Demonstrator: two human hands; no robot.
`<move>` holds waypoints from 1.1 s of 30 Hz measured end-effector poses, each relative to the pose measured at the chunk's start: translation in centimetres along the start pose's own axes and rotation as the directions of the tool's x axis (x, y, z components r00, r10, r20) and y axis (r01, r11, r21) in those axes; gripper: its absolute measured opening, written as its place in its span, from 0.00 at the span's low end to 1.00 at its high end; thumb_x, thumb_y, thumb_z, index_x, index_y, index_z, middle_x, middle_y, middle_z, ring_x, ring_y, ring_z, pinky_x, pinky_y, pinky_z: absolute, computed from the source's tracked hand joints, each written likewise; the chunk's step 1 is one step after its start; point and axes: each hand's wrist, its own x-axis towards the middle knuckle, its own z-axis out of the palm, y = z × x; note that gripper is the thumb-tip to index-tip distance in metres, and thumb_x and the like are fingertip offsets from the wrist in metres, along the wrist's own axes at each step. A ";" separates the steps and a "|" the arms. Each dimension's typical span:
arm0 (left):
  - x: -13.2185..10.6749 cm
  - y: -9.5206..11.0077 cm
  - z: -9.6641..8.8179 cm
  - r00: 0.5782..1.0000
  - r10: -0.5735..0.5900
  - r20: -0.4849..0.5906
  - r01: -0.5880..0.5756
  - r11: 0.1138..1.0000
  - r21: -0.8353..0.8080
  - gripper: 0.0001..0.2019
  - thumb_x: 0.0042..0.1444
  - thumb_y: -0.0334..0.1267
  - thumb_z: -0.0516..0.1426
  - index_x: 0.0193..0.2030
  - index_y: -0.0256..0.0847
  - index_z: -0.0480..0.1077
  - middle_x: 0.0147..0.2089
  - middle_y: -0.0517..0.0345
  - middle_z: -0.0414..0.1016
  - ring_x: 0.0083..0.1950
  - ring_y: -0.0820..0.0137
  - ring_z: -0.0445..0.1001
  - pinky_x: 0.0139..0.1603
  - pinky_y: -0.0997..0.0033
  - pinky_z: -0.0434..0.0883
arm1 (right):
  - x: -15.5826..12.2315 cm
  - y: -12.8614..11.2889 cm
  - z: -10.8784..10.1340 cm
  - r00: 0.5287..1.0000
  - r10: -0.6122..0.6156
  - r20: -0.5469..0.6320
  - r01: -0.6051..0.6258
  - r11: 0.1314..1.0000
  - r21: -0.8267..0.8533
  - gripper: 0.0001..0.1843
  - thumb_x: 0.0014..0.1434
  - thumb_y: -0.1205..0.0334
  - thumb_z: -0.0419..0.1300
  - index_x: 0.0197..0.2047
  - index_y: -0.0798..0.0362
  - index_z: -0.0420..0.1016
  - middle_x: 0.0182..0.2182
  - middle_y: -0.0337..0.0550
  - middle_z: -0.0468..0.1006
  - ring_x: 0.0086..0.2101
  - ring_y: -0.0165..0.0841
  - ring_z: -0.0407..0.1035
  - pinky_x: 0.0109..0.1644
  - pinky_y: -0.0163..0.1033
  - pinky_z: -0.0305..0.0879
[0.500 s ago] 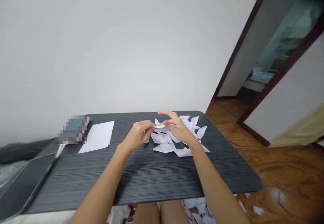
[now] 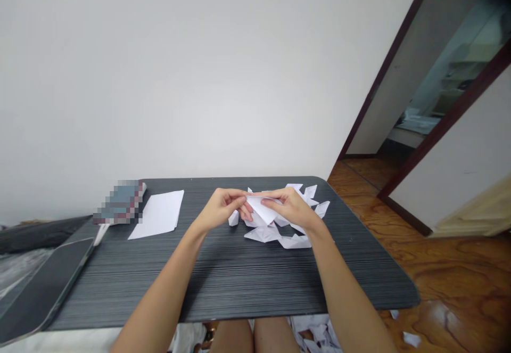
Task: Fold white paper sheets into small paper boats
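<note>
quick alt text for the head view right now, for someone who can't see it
A person's left hand and right hand hold folded white paper over scattered paper pieces on a dark table. White sheets lie at left beside a pixelated item; a pale wall stands behind.

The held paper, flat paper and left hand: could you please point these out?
Held paper (image 2: 262, 208), head view: on its visible face.
Flat paper (image 2: 157, 214), head view: middle of its top.
Left hand (image 2: 222, 206), head view: on its back.
</note>
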 end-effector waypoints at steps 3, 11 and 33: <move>0.2 -0.1 -0.1 1.000 -0.009 -0.011 0.008 0.993 -0.122 0.15 0.51 0.41 0.54 0.37 0.29 0.68 0.25 0.50 0.75 0.25 0.68 0.74 0.26 0.71 0.69 | -0.1 0.0 0.0 1.000 0.027 -0.009 -0.026 0.997 0.069 0.16 0.52 0.62 0.55 0.43 0.56 0.73 0.24 0.40 0.76 0.18 0.24 0.62 0.21 0.30 0.58; 0.2 0.1 0.2 0.998 -0.054 -0.045 0.049 0.992 -0.119 0.13 0.51 0.40 0.54 0.29 0.29 0.69 0.20 0.53 0.74 0.21 0.69 0.73 0.23 0.73 0.69 | 0.0 0.1 0.2 0.994 0.087 -0.062 -0.083 0.994 0.066 0.12 0.47 0.67 0.56 0.35 0.55 0.77 0.27 0.42 0.77 0.19 0.25 0.64 0.21 0.30 0.60; -0.3 1.0 1.0 0.998 -0.039 -0.053 0.040 0.999 0.006 0.12 0.49 0.40 0.55 0.29 0.29 0.69 0.18 0.56 0.71 0.17 0.73 0.70 0.17 0.78 0.66 | -0.1 0.0 0.2 0.993 0.033 0.112 -0.063 0.956 0.286 0.12 0.50 0.58 0.56 0.34 0.58 0.72 0.25 0.42 0.74 0.24 0.30 0.68 0.25 0.32 0.61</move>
